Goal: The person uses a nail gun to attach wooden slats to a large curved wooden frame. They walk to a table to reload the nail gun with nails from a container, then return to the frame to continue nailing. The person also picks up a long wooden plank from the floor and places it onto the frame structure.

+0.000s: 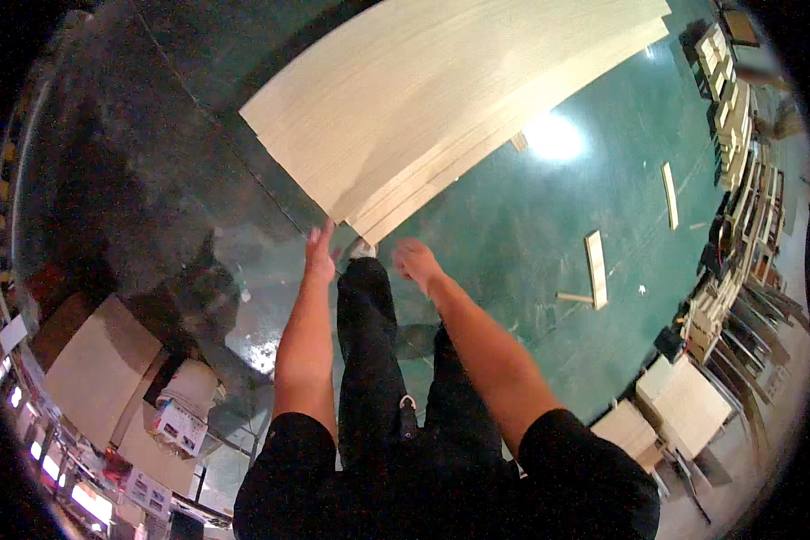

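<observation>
A stack of large pale wooden panels (423,99) lies in front of me, its layers slightly out of line along the right edge. My left hand (319,256) is open at the near left corner of the stack. Its fingertips reach up to the edge; whether they touch it I cannot tell. Just right of the near corner is my right hand (416,261), apart from the panels. Its fingers are loosely bent, with nothing seen in them. My shoe (362,248) is close to the stack's near corner, between both hands.
On the green floor (513,234) to the right lie a short pale board (596,270), a thin stick (574,298) and a narrow strip (670,195). Stacked wood pieces (733,117) line the far right. Brown boards (103,369) and a whitish bucket-like container (192,385) stand at lower left.
</observation>
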The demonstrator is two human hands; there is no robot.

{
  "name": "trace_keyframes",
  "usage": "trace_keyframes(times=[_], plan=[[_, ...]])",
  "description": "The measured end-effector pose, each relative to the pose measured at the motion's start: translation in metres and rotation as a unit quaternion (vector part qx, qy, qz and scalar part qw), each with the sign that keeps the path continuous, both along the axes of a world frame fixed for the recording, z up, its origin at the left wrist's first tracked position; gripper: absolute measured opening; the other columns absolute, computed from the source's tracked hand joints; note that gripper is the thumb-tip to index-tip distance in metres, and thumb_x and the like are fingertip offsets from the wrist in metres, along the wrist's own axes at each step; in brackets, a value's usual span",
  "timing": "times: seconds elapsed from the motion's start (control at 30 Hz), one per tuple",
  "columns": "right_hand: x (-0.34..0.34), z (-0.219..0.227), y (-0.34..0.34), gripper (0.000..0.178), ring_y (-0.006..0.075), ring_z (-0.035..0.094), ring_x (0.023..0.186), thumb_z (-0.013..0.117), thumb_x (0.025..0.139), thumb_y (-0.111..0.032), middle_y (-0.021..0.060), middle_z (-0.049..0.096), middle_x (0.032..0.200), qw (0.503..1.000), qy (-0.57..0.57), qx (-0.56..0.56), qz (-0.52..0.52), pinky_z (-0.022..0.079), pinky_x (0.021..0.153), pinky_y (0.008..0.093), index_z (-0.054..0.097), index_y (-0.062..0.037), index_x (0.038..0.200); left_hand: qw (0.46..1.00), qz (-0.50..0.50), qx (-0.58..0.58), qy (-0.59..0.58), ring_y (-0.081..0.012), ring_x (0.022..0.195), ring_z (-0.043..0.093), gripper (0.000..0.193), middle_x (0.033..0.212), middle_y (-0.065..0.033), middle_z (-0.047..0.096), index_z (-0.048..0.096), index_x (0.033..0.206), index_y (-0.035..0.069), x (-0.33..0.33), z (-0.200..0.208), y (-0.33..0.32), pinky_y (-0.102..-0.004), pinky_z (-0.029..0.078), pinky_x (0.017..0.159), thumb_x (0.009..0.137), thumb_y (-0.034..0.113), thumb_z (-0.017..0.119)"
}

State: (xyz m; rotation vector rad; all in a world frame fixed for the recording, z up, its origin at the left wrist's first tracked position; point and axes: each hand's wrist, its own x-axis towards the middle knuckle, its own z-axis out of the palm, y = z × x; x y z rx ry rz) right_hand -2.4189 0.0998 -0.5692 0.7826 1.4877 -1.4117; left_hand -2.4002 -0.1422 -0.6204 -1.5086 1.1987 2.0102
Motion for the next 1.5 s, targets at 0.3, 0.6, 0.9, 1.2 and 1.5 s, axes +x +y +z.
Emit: trace_keyframes(times=[0.3,0.6,0.9,1.2,1.5], plan=[[-0.054,-0.033,-0.026,0.037,0.0188,0.065,0.083,0.062,0.094,-0.021,0.0062,0.068,0.102,0.998,0.006,0.034,-0.046,0.052,0.067,0.0349,0.055,-0.0074,0.128,0.996,0.041,-0.006,0.077,-0.0159,0.101,0.060,0.054,0.121,-0.0011,0.062,0.057,0.128,0.012,-0.040,-0.027,0.028,-0.0311,0.050,0.079,0.086,0.036,0.080],[-0.013,-0.002,0.005,0.039,0.0192,0.065,0.086,0.061,0.093,-0.022,0.0070,0.066,0.105,0.994,-0.046,0.091,-0.036,0.053,0.072,0.0333,0.055,-0.0054,0.128,0.987,0.095,-0.075,0.104,-0.0188,0.100,0.064,0.052,0.112,-0.0089,0.068,0.056,0.124,0.001,-0.035,-0.027,0.070,-0.0339,0.052,0.087,0.084,0.021,0.082],[0.005,-0.027,0.026,0.047,0.0229,0.062,0.098,0.062,0.093,-0.029,0.0088,0.064,0.112,0.990,-0.044,0.063,-0.117,0.050,0.084,0.0399,0.053,-0.0064,0.133,0.975,0.113,-0.081,0.171,-0.0198,0.105,0.063,0.047,0.115,-0.0093,0.067,0.054,0.125,0.000,-0.030,-0.009,0.077,-0.0339,0.048,0.095,0.085,0.012,0.077],[-0.043,-0.035,-0.028,0.070,0.0278,0.051,0.124,0.062,0.094,-0.041,0.0102,0.050,0.143,0.978,0.006,-0.022,-0.209,0.045,0.095,0.0495,0.034,-0.0136,0.151,0.991,0.031,-0.015,0.132,-0.0174,0.103,0.061,0.048,0.113,-0.0064,0.065,0.056,0.125,0.003,-0.031,0.011,0.088,-0.0333,0.049,0.089,0.084,0.015,0.078],[-0.066,-0.029,-0.005,0.099,0.0382,0.041,0.136,0.070,0.085,-0.054,0.0214,0.037,0.154,0.958,0.029,0.151,-0.243,0.037,0.106,0.0536,0.021,-0.0074,0.157,0.827,-0.298,-0.463,0.114,-0.0448,0.134,0.041,0.066,0.146,-0.0262,0.040,0.047,0.138,0.000,-0.044,0.003,0.128,-0.0518,0.035,0.109,0.083,0.023,0.076]])
